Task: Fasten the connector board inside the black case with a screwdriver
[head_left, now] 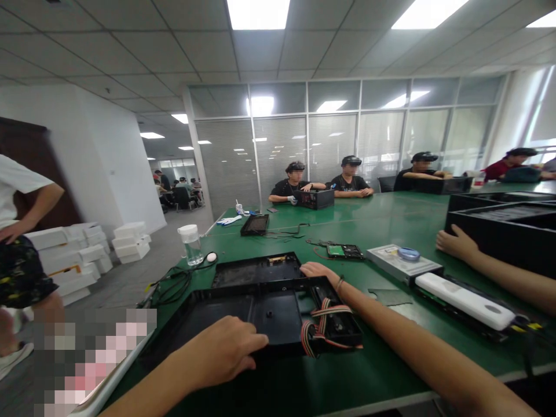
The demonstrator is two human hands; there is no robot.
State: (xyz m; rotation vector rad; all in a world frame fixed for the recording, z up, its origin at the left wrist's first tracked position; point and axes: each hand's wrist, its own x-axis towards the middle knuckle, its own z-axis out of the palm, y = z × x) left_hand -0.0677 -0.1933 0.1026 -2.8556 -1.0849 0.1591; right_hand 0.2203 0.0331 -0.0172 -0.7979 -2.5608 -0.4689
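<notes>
Head view: left hand (226, 350), fingers curled, grip unconfirmed, rests on the near edge of the black chassis (260, 307) on the green table (369, 370), right hand (319, 271) flat at its far side; apparently steadying, and lifting requires holds clear of the ribbon cable (319, 321).

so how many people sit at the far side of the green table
4: two in black shirts behind the black box, one in black further right, one in red at far right. More may be hidden.
</notes>
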